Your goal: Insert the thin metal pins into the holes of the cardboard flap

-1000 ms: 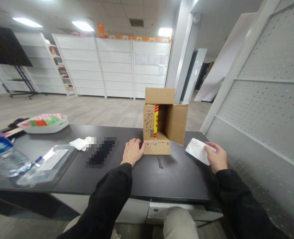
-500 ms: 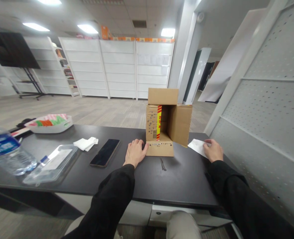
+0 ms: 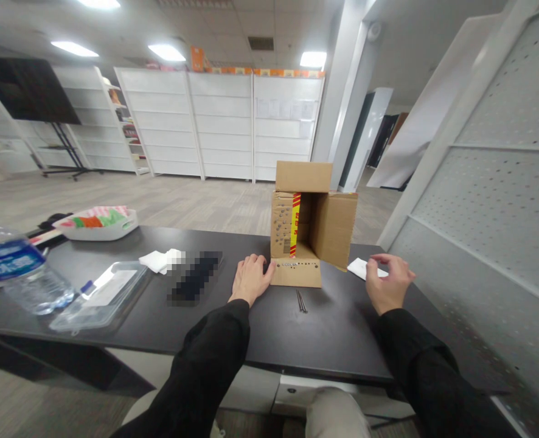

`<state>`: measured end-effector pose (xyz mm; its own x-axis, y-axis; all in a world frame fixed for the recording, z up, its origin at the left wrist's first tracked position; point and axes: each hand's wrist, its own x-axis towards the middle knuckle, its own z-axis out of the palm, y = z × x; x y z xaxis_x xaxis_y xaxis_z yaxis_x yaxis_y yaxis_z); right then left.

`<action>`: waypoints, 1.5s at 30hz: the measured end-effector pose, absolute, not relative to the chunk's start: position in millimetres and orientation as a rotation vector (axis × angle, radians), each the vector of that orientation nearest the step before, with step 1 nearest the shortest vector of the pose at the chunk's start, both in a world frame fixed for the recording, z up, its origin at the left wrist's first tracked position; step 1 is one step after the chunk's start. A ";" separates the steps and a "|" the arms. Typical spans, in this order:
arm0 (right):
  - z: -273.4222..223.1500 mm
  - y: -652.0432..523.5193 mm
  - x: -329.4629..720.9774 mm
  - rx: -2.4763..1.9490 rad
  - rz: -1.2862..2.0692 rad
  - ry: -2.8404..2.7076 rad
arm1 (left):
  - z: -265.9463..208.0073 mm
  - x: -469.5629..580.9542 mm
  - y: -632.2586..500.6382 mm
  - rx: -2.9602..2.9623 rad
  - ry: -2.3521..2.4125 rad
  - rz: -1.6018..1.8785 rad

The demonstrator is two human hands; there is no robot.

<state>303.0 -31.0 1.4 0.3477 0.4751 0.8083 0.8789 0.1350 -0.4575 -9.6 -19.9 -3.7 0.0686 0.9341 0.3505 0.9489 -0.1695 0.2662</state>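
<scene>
My left hand [image 3: 250, 280] lies flat on the black table [image 3: 333, 328], fingers together and relaxed, its fingertips touching the left edge of the box's lowered front flap [image 3: 296, 273]. It grips nothing. The box [image 3: 312, 216] stands on its side with the opening toward me; a red and yellow tape strip runs down its left wall, and rows of small holes dot that wall and the flap. My right hand [image 3: 387, 281] hovers just right of the box, fingers curled, thumb and forefinger close over the near edge of a white paper [image 3: 358, 267] lying flat on the table; I cannot tell whether they actually pinch it. 2 thin dark nails [image 3: 301, 300] lie together just in front of the flap, between my hands. Further left sit a phone [image 3: 195, 277], a folded tissue [image 3: 160, 260], a clear tray [image 3: 100, 295] and a water bottle [image 3: 18, 269].
</scene>
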 end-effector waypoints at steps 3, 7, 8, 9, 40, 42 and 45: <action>8.6 -46.4 272.4 -1.297 -0.393 -1.550 | -5.2 -10.2 -19.1 -2.273 -1.998 -0.706; 10.7 -61.3 235.6 -1.031 -0.248 -1.957 | -4.8 -10.8 -19.4 -2.275 -1.983 -0.709; 9.8 -63.6 228.9 -0.981 -0.213 -2.037 | -4.4 -10.7 -19.7 -2.276 -1.985 -0.707; 8.5 -65.5 223.6 -0.946 -0.173 -2.102 | -3.8 -10.6 -20.0 -2.278 -1.990 -0.703; -5.3 -70.4 214.3 -0.998 0.098 -2.428 | -3.9 -9.2 -19.2 -2.264 -2.009 -0.707; -5.5 -70.2 214.2 -0.993 0.091 -2.427 | -4.1 -9.5 -19.6 -2.265 -2.002 -0.704; -4.4 -70.3 213.6 -0.989 0.091 -2.422 | -5.1 -10.2 -19.5 -2.269 -1.983 -0.712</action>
<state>213.6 -70.3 -4.4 -0.5999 0.6695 0.4380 0.6346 0.7316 -0.2491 -10.2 -19.5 -5.1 0.0743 0.9277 0.3658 0.9485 -0.1791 0.2614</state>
